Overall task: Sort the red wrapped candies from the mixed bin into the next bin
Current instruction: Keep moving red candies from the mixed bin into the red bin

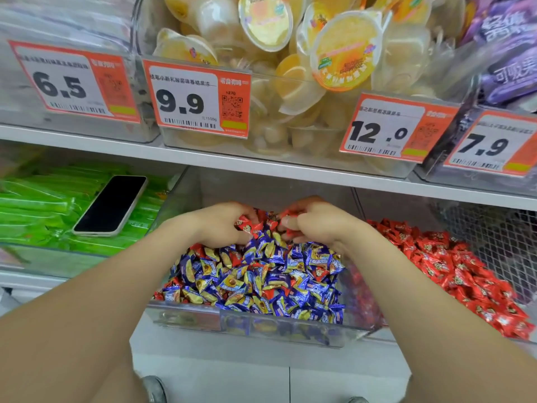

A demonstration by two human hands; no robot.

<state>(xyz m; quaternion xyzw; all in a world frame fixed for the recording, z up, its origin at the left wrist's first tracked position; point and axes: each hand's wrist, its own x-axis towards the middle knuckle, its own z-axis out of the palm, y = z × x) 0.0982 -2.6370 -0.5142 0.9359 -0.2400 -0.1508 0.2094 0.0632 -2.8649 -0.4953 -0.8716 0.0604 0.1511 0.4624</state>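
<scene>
1. While rooting at the back of the mixed bin (261,325), left hand (222,228) pinches a red wrapped candy (245,223); right hand (315,226) curls round more reds.
2. Shake off blue candies (261,274), then drop the reds into the next bin (406,209) on the right.

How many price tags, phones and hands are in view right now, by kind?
Price tags: 4 (6.5, 9.9, 12.0, 7.9)
Phone: 1, lying on the green packs
Hands: 2, left hand and right hand, both gripping red candies in the mixed bin
Total: 7
</scene>
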